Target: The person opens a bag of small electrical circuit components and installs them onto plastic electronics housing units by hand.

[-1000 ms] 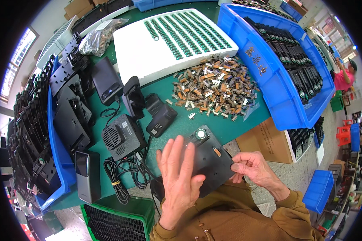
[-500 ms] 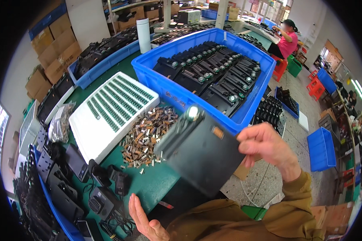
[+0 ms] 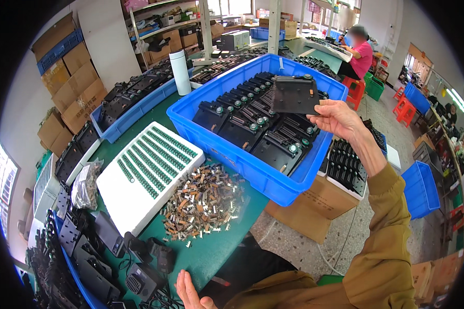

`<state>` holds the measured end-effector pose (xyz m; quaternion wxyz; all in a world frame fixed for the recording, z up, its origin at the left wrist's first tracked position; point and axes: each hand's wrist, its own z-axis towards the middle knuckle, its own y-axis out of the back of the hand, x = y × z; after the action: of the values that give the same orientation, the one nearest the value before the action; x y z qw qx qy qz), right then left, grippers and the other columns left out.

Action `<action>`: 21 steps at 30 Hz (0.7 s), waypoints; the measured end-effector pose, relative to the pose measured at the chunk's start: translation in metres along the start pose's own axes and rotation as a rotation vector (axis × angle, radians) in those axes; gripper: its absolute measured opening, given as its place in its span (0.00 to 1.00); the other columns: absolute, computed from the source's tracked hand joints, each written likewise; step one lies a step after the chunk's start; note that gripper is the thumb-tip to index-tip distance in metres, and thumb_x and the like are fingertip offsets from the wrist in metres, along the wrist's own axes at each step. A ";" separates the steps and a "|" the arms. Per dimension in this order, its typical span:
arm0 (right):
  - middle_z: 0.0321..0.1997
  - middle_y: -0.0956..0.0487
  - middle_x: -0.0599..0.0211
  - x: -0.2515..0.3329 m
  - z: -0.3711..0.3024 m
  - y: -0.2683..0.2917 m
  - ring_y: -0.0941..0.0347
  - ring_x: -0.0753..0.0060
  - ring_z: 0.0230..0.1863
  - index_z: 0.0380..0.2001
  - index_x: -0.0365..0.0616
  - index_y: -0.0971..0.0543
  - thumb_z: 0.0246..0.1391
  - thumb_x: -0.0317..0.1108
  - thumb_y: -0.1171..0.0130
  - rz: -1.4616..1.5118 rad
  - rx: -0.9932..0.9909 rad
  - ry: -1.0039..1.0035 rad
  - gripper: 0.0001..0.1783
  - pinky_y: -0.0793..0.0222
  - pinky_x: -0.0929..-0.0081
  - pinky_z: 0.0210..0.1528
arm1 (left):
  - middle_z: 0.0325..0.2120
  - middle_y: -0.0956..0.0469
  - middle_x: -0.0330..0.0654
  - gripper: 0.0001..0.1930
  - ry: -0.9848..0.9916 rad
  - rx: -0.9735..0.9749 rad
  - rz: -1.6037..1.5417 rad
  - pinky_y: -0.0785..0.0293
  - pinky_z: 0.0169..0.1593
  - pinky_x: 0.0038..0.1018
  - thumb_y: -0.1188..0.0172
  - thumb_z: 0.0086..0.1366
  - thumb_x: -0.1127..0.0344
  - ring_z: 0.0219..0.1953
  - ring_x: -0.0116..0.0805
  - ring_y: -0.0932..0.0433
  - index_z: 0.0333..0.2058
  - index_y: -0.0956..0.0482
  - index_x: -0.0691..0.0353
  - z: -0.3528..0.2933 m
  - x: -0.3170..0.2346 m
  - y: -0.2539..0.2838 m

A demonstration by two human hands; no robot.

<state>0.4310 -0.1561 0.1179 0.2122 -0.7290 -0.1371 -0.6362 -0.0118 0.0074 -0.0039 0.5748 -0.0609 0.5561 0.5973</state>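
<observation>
My right hand (image 3: 341, 121) pinches a black plastic panel (image 3: 295, 98) by its near right corner. The panel has a small brownish part on its face and is held tilted over the blue crate (image 3: 232, 164). Inside the crate, rows of similar black panels (image 3: 278, 147) with round silvery-green parts lie packed. My left hand (image 3: 189, 292) is at the table's front edge, fingers stretched out, holding nothing. Beyond it lies a loose pile of small brown and silver slide parts (image 3: 203, 203). Next to the pile, a white foam tray (image 3: 131, 208) carries rows of small green round parts (image 3: 157, 159).
A white bottle (image 3: 180, 72) stands behind the tray, beside a long blue bin (image 3: 134, 116). Black devices and cables (image 3: 144, 278) crowd the near left. A cardboard box (image 3: 314, 206) with stacked black parts is right of the table. A person in pink (image 3: 363, 59) sits far right.
My right hand has carried the black panel away from me, from above the table's front edge to over the crate. My left hand stays low and open. The view has shifted somewhat.
</observation>
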 end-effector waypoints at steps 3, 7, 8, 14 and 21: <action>0.41 0.20 0.50 0.000 0.024 0.008 0.20 0.65 0.35 0.42 0.34 0.26 0.56 0.25 0.44 0.092 -0.042 -0.059 0.10 0.21 0.78 0.32 | 0.57 0.34 0.58 0.37 -0.002 0.016 -0.007 0.38 0.59 0.41 0.66 0.70 0.37 0.58 0.58 0.34 0.58 0.32 0.67 0.001 0.000 0.000; 0.40 0.20 0.48 -0.007 0.060 0.025 0.21 0.67 0.33 0.41 0.33 0.25 0.55 0.23 0.44 0.168 -0.150 -0.106 0.10 0.22 0.79 0.29 | 0.57 0.34 0.57 0.35 -0.001 0.040 0.007 0.39 0.59 0.41 0.64 0.70 0.39 0.58 0.58 0.34 0.58 0.32 0.66 0.002 0.000 -0.001; 0.40 0.20 0.48 -0.009 0.066 0.029 0.21 0.67 0.33 0.41 0.33 0.25 0.55 0.23 0.44 0.173 -0.151 -0.103 0.10 0.22 0.79 0.29 | 0.57 0.34 0.57 0.34 0.004 0.044 0.016 0.38 0.59 0.42 0.63 0.71 0.40 0.58 0.58 0.34 0.58 0.32 0.66 0.003 0.000 -0.001; 0.39 0.20 0.55 -0.021 0.073 0.027 0.24 0.72 0.32 0.38 0.37 0.24 0.53 0.22 0.42 0.146 -0.083 -0.144 0.08 0.24 0.79 0.33 | 0.55 0.32 0.56 0.28 0.006 0.059 0.102 0.34 0.56 0.42 0.59 0.72 0.46 0.54 0.58 0.31 0.56 0.30 0.66 0.003 0.001 -0.004; 0.37 0.21 0.67 -0.024 0.058 -0.016 0.24 0.77 0.35 0.38 0.38 0.22 0.50 0.22 0.38 0.150 0.113 -0.121 0.10 0.23 0.79 0.39 | 0.53 0.30 0.57 0.25 -0.040 0.071 0.176 0.34 0.55 0.42 0.58 0.72 0.51 0.53 0.58 0.30 0.54 0.28 0.66 0.005 0.000 -0.007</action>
<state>0.4697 -0.1123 0.0903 0.2912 -0.7613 -0.1306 -0.5644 -0.0032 0.0088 -0.0062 0.5330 0.0206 0.5683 0.6265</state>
